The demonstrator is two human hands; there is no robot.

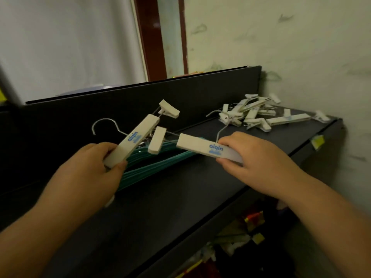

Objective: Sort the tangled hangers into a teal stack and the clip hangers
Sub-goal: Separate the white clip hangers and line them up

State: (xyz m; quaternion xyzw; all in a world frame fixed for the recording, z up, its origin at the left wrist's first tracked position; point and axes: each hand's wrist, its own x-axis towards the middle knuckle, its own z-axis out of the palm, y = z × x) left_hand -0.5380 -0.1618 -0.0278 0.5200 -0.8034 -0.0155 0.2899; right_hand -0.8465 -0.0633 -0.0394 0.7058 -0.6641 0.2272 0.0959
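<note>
Clip hangers [132, 139] in both hands

two bare forearms, left hand [94, 169], right hand [259, 159]

two held clip hangers [138, 135], perhaps several piled

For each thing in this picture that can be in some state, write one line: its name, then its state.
left hand: closed on a white clip hanger, held up tilted
right hand: gripping a second clip hanger, roughly level
teal hangers: stacked, lying on the dark shelf under both hands
pile of clip hangers: jumbled, at the shelf's far right end
</note>
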